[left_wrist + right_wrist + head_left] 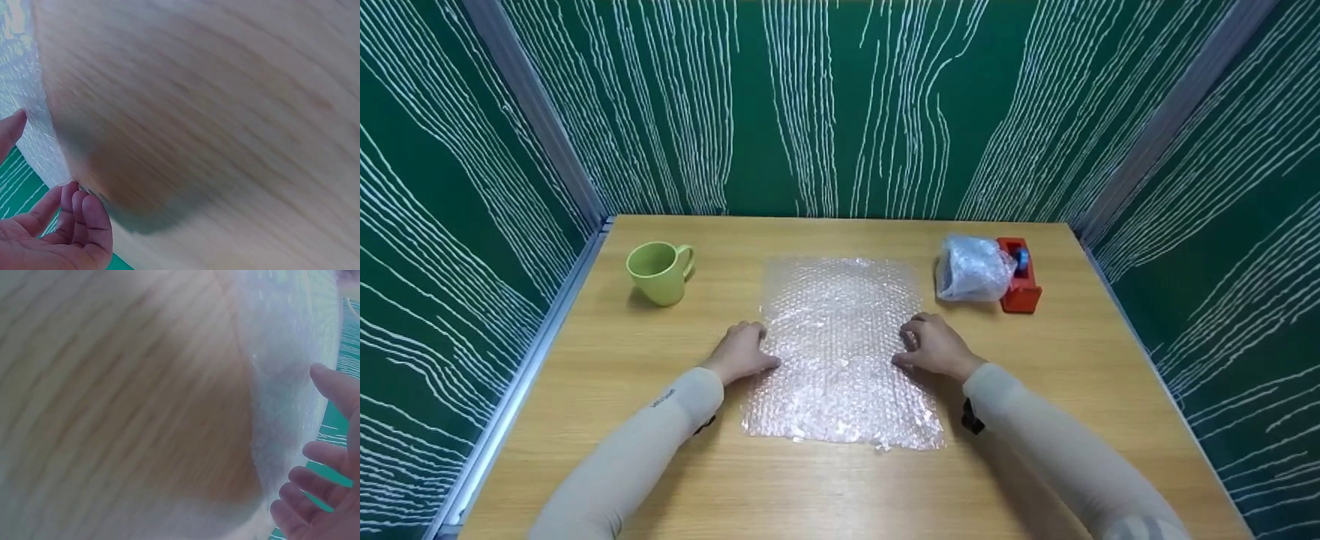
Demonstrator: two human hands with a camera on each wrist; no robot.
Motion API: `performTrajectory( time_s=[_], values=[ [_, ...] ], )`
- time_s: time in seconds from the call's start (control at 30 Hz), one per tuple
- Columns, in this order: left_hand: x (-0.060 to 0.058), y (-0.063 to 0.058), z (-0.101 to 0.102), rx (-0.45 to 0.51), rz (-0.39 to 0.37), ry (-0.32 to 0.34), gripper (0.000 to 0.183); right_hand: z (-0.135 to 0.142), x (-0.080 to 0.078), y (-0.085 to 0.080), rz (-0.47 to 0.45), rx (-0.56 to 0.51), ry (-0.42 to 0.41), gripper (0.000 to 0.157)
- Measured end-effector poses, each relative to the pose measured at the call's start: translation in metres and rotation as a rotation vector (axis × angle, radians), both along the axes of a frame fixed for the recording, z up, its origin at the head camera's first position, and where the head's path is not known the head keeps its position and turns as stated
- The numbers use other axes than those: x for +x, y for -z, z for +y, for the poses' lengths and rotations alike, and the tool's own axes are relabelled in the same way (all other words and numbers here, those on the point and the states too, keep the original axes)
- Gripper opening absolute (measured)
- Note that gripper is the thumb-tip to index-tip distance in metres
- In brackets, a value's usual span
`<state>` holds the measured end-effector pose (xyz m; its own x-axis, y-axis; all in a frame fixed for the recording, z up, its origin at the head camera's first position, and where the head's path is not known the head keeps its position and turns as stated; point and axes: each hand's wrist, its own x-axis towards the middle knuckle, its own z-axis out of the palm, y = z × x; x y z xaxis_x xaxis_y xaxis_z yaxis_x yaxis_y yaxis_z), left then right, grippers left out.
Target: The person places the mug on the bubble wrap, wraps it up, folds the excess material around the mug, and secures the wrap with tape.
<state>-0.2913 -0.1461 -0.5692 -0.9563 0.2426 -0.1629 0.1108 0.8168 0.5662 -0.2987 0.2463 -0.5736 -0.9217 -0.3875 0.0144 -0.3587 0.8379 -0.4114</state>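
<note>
Midway across the worktop (840, 491), between your two hands, lies the sheet of bubble wrap (840, 352), flat, its near edge ragged. Your left hand (741, 352) is at the left edge, thumb apart from bent fingers whose tips seem to touch the plastic; your right hand (937, 346) is at the opposite edge, thumb and fingers spread wide. Neither is clamped on anything, though you can't tell how firmly either touches.

Watch the film — it looks light and springy, so uneven pressure from your hands could skew it or let an edge curl up. A sideways sweep of your right arm might knock the wrapped bundle (976, 268), which lies on its side against the red tape dispenser (1021, 301), and push both along. The green mug (658, 286) stands upright at the far left, well apart from the sheet; a wide reach of your left arm could tip it.

As for writing, your left sleeve (637, 427) carries small dark lettering near the cuff — too small to read. You can make out no brand on the mug or dispenser.
</note>
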Motion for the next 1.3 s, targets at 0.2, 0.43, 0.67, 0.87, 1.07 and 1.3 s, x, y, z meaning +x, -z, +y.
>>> performTrajectory(
  time_s=[0.2, 0.43, 0.67, 0.87, 1.07, 1.3],
  values=[
    [-0.003, 0.0, -0.008, 0.016, 0.032, 0.002, 0.062, 0.0, 0.0, 0.005, 0.014, -0.004, -0.005, 0.054],
    [-0.008, -0.008, -0.017, 0.045, 0.076, -0.037, 0.061, 0.001, -0.002, 0.008, 0.035, 0.002, -0.039, 0.054],
    [-0.016, -0.024, -0.03, 0.072, 0.114, -0.071, 0.06, 0.002, -0.001, 0.006, 0.051, -0.007, -0.053, 0.052],
    [-0.024, -0.042, -0.042, 0.086, 0.115, -0.148, 0.062, 0.001, -0.001, 0.005, 0.05, -0.012, -0.052, 0.052],
    [-0.031, -0.057, -0.058, 0.126, 0.174, -0.207, 0.065, 0.001, -0.002, 0.005, 0.046, -0.009, -0.047, 0.05],
    [-0.036, -0.066, -0.079, 0.166, 0.237, -0.275, 0.067, 0.0, -0.002, 0.005, 0.034, -0.003, -0.028, 0.051]
  ],
)
